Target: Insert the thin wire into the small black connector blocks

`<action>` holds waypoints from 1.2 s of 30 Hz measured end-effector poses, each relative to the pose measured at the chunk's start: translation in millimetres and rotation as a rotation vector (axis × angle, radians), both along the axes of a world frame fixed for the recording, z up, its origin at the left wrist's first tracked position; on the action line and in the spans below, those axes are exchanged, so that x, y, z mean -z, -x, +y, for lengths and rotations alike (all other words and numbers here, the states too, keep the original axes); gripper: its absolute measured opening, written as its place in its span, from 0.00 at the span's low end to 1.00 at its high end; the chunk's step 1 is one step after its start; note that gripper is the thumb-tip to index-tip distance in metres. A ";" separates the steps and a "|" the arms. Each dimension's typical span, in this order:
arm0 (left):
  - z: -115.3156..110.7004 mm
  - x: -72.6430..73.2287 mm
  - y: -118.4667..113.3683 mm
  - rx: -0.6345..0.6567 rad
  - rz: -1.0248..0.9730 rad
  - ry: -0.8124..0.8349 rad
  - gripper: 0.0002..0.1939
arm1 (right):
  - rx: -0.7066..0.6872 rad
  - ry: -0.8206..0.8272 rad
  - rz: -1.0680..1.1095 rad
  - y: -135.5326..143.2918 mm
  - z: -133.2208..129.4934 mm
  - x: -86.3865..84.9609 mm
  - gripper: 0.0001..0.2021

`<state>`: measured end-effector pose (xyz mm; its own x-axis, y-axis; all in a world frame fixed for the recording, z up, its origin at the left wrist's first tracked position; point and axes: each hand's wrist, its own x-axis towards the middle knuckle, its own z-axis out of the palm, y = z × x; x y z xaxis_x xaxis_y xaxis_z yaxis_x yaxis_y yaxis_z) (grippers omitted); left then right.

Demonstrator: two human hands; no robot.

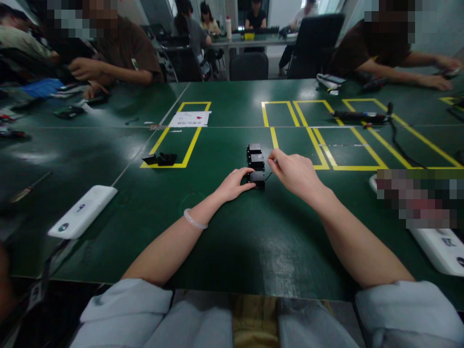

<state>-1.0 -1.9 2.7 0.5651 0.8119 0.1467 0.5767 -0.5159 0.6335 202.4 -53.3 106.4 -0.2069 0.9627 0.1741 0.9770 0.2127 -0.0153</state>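
Three small black box-shaped parts with grey tops stand in a row on the green table. My left hand point(232, 186) has its thumb and fingers around the nearest black part point(257, 179). Behind it are the middle black part point(257, 159) and the far black part point(254, 148), close together. My right hand point(297, 175) is closed in a pinch just right of the row. A thin dark rod point(268, 177) runs from its fingertips down toward the nearest part's right side; its upper end is hidden in the fingers.
Yellow tape outlines point(192, 150) mark the table, with a paper card point(191, 119) and a black piece point(163, 159) at left. A dark tool point(360, 116) with a cable lies right. White power packs point(83, 212) flank me. Two co-workers sit across the table.
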 end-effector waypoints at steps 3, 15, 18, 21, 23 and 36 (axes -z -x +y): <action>0.4 0.7 0.2 0.003 -0.001 -0.001 0.22 | -0.020 -0.005 0.029 -1.1 0.5 1.5 0.17; 0.4 1.3 1.0 0.003 0.000 0.006 0.22 | -0.006 0.020 0.029 -0.9 0.4 -0.2 0.20; 0.6 1.4 0.7 0.003 0.000 0.004 0.22 | -0.003 0.018 -0.002 -0.7 0.7 0.4 0.19; -0.2 -0.1 -0.3 -0.005 -0.004 0.002 0.22 | -0.027 0.011 0.028 -1.3 0.2 1.0 0.18; -0.8 -1.1 -0.7 -0.006 -0.002 0.001 0.22 | -0.043 0.009 0.061 -1.7 -0.4 0.9 0.17; -0.1 -0.2 0.4 0.001 -0.002 0.003 0.22 | -0.039 0.027 0.016 -0.3 -2.1 -1.9 0.17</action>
